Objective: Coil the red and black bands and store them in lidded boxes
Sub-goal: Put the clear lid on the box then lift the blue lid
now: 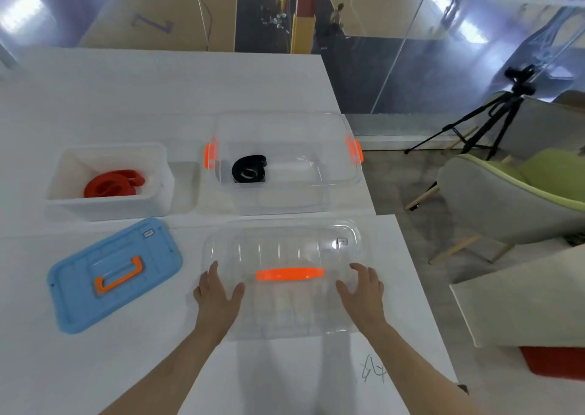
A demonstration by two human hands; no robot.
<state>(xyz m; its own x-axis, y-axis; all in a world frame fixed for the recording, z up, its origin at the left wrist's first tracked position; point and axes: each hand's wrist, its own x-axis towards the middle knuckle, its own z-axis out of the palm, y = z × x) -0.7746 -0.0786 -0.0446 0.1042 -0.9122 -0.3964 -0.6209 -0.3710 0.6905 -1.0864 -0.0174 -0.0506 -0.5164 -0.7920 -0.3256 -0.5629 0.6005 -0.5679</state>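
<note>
A coiled red band lies inside the open white box at the left. A coiled black band lies in the open clear box with orange latches, behind the middle. In front of it the clear lid with an orange handle lies flat on the table. My left hand rests on the lid's left side and my right hand on its right side, fingers straight and spread. A blue lid with an orange handle lies at the left front.
The white table ends on the right just past the clear box and lid. Beyond that edge stand a black tripod, a grey-green chair and a second white surface. A glass wall runs behind the table.
</note>
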